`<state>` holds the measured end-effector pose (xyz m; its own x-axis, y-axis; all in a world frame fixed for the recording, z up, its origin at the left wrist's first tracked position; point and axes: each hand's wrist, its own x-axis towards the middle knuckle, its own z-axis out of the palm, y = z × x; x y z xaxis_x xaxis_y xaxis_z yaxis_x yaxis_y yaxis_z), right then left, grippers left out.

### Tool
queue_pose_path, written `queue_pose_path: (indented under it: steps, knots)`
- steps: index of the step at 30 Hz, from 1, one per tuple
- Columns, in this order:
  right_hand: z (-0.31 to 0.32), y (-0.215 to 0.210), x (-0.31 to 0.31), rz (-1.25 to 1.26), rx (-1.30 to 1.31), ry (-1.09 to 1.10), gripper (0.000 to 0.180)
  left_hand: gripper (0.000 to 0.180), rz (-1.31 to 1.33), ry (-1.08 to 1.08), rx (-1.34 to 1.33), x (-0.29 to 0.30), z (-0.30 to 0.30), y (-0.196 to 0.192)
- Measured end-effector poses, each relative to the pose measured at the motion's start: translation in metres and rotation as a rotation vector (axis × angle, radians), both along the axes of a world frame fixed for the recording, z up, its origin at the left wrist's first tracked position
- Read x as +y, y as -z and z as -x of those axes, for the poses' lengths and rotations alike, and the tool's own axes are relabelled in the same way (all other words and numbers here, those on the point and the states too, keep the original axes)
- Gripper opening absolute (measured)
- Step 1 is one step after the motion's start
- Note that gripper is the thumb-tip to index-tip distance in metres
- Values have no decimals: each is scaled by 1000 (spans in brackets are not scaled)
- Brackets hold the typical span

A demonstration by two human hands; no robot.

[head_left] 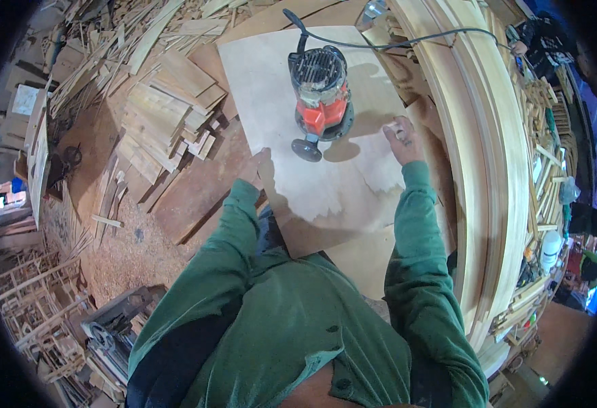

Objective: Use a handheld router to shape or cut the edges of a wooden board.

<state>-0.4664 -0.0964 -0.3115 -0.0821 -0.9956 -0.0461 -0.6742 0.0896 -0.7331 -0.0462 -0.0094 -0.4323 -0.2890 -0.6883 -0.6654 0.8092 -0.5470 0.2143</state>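
Note:
A pale plywood sheet (271, 88) lies in front of me, with a ragged-edged lighter patch on its near part. Standing on it is a red and black router (321, 102), its round black knob toward me and its cord running off to the right. My left hand (261, 165) is at the sheet's left edge, its fingers partly hidden in shade. Near the right edge, my right hand (404, 141) is closed, fingers curled round something small and light that I cannot make out. Neither hand touches the router.
Long planed boards (479, 136) are stacked along my right side. To the left lies a heap of short wood pieces (169, 112), with offcut strips (101, 61) beyond. Sawdust (142, 248) covers the floor. A person (543, 44) is at the far right.

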Motion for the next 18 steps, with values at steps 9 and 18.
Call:
queue_pose_path:
  steps: [9,18]
  knots:
    - [-54,-120,127,-6,-239,-212,38,24,212,2,-488,-9,19,-129]
    - [-69,-259,192,-65,-326,-569,56,23,603,23,-651,-40,65,-269]
